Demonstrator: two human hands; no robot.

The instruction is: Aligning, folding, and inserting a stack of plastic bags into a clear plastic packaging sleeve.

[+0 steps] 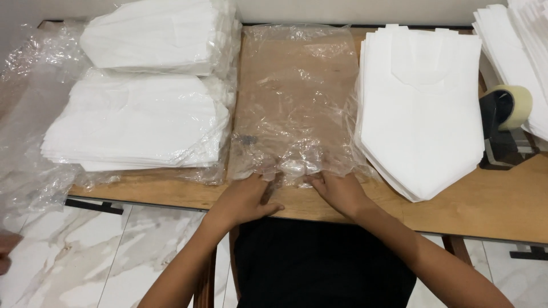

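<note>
A clear, crinkled plastic bag [294, 108] is laid flat on the middle of the brown wooden table [491, 208], its near edge bunched just short of the table's front edge. That bunched edge is pinched by the left hand [246, 197], fingers curled together, and by the right hand [338, 191], fingers likewise closed on the film. The 2 hands are set close together, a narrow gap being left between them.

Left of the bag, 2 stacks of white folded fabric pieces wrapped in clear film [142, 122] are touched by its side edge. Right of the bag, an unwrapped pile of white pointed fabric bags [422, 120] is overlapped slightly by the film. Farther right, a black tape dispenser with a beige roll [505, 122] is seen. A bare strip of table is left only along the front edge.
</note>
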